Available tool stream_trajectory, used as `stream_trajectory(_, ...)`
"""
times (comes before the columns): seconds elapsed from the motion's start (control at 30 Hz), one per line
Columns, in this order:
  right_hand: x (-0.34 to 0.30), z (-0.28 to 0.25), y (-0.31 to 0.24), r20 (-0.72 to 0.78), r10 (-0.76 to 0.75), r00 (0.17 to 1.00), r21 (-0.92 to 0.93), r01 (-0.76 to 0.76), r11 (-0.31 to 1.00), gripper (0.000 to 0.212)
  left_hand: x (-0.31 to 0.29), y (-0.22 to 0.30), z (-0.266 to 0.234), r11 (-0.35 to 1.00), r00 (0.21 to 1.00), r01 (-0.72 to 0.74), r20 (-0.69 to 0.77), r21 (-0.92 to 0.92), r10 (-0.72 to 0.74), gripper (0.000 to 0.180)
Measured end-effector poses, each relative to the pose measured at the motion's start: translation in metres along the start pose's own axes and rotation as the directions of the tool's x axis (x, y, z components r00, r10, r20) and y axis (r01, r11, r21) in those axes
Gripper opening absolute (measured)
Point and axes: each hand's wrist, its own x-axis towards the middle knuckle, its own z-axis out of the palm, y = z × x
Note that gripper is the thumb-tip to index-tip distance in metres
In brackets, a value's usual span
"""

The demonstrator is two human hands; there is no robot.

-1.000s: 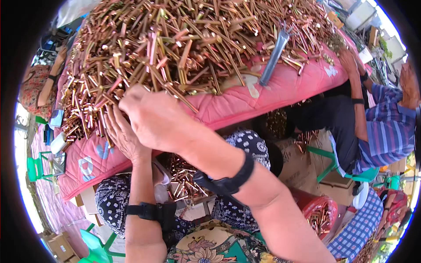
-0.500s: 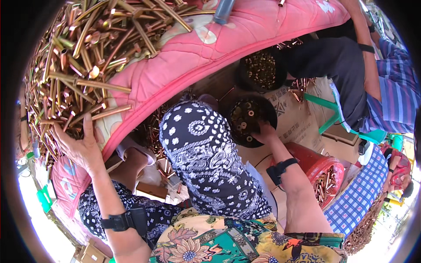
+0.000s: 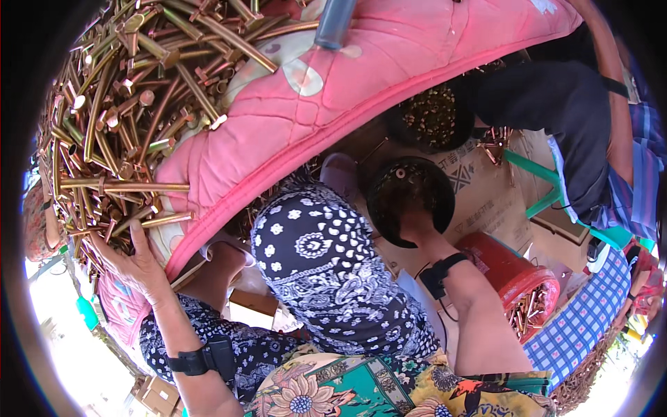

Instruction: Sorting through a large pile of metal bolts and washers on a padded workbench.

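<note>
My left hand (image 3: 135, 270) rests against the near edge of a big heap of brass-coloured bolts (image 3: 132, 118), thumb and fingers apart, touching bolts there. The heap lies on a pink quilted cover (image 3: 278, 139). Some of the left fingertips are hidden among the bolts. Lower down, beyond my knee, my right hand (image 3: 418, 226) reaches into a dark bucket (image 3: 447, 198). Its fingers are blurred and sunk in shadow, so whatever they touch or hold cannot be made out. A pale ring-shaped washer or nut (image 3: 400, 173) shows inside the bucket.
Behind that bucket stands another dark bucket (image 3: 467, 128) of small metal pieces. A red bucket (image 3: 500, 271) lies tilted with bolts in its mouth. At right, another person (image 3: 542, 104) sits by a green stool (image 3: 545, 184). A grey tube (image 3: 335, 24) stands on the quilt.
The view has shifted slightly. My right hand has gone deeper into the bucket, and fewer ring-shaped pieces show there. My left hand stays at the edge of the bolt heap.
</note>
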Motion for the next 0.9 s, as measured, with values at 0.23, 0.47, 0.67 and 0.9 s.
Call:
stream_trajectory(0.23,0.011,-0.074,0.0,-0.082,0.285,0.955,0.165,-0.269,0.949,0.073,-0.001,-0.004,0.0,0.999,1.0,0.015,-0.01,-0.047,-0.016,0.074)
stream_trajectory(0.47,-0.001,-0.052,-0.008,0.129,0.167,0.977,0.064,-0.177,0.982,0.064,0.005,-0.004,-0.004,0.988,1.0,-0.004,-0.02,0.151,0.007,0.071)
stream_trajectory(0.67,0.007,-0.061,-0.035,0.273,0.33,0.904,0.054,-0.357,0.933,0.052,0.003,-0.009,-0.013,0.985,1.0,-0.016,-0.002,0.171,0.016,0.081)
stream_trajectory(0.9,-0.008,-0.014,-0.007,0.177,0.285,0.942,0.131,-0.31,0.942,0.059,-0.001,0.01,-0.005,0.984,0.996,0.083,0.012,0.155,-0.086,0.092)
